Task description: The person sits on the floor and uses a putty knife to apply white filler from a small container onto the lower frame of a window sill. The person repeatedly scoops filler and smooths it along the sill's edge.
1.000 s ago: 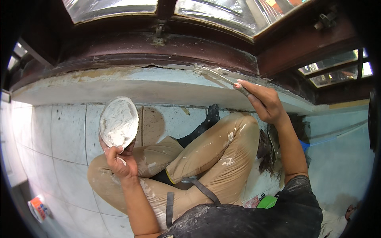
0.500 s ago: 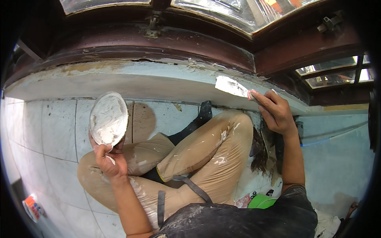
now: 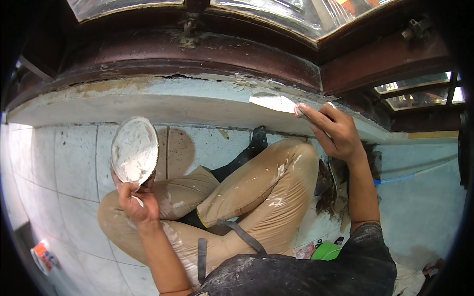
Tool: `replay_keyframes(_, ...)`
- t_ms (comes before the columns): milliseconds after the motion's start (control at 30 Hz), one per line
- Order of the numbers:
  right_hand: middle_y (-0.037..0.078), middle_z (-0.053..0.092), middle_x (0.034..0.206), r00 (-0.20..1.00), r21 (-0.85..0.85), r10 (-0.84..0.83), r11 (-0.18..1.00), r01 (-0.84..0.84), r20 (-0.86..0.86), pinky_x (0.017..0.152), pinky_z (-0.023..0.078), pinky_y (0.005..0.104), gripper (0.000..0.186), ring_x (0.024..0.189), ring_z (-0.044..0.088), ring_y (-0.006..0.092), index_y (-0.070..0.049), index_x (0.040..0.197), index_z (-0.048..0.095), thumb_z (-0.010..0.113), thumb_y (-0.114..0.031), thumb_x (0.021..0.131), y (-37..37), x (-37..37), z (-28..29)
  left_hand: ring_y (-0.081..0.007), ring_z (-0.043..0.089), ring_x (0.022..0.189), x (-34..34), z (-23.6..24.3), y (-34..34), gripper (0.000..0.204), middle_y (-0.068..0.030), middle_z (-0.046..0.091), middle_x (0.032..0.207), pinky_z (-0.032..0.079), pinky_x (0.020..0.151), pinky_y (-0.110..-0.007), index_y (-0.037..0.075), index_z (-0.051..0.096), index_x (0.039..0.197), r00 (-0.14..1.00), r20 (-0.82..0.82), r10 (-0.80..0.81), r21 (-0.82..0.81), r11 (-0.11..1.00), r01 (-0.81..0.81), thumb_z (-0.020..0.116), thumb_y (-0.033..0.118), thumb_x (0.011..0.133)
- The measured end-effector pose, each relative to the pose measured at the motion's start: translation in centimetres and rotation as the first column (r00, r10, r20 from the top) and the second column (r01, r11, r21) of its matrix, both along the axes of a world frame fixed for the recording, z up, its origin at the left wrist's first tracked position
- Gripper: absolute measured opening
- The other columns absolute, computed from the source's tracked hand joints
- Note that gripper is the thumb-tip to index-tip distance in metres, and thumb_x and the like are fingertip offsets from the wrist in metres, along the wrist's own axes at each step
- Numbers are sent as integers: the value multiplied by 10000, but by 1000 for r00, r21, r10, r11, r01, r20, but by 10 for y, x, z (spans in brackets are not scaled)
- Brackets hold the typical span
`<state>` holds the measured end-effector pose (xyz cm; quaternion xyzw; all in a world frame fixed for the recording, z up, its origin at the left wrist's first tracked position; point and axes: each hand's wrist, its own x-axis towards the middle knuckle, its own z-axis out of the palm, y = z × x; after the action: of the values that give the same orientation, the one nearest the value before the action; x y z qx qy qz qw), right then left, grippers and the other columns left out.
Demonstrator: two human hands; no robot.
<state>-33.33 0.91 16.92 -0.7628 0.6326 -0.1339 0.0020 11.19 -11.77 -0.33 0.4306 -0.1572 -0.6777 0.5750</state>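
A round, shallow dish (image 3: 134, 148) smeared with white putty is tilted up in my left hand (image 3: 139, 204). My thumb presses its near rim, and a thick lump of putty lies toward that side. Putty also marks my palm. My right hand (image 3: 336, 130) grips a putty knife (image 3: 273, 102) by its handle, most of which my fingers hide. White putty coats the blade, which points left against the front edge of the pale window ledge (image 3: 182, 101). Whether the blade touches the ledge all along its length I cannot tell.
Dark brown window frames (image 3: 247, 54) rise behind the ledge, with flaking paint at the joint. White floor tiles (image 3: 71, 163) lie left of my crossed legs (image 3: 266, 187). At lower left stands a white and orange container (image 3: 42, 257); a green object (image 3: 326, 250) is by my right side.
My right hand has moved the putty knife left along the ledge, and the blade has less putty showing. My left hand and the dish have stayed almost still.
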Motion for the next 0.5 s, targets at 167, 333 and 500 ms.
replay_keyframes(167,111,656,879,990,-3,-37,999,38,138,644,501,378,531,698,600,215,-37,1475,761,740,5,946,-3,10,8,-382,641,1432,7,-7,1,885,-199,579,1624,601,1155,-531,74,395,1731,1000,-6,5,10,1000,-5,549,34,859)
replay_keyframes(333,140,735,921,977,-83,-23,996,42,214,657,491,359,455,702,600,204,40,1415,766,688,8,967,4,4,26,-380,630,1449,1,3,3,884,-196,577,1627,592,1166,-536,69,395,1729,1000,-8,17,17,1000,-17,545,39,859)
replay_keyframes(500,164,774,983,976,-38,-62,997,71,211,705,512,360,421,725,622,214,58,1401,761,670,-6,995,18,4,48,-369,670,1380,-1,11,3,937,-197,586,1599,654,1049,-509,85,353,1754,1000,-21,14,-11,1000,-14,556,48,840)
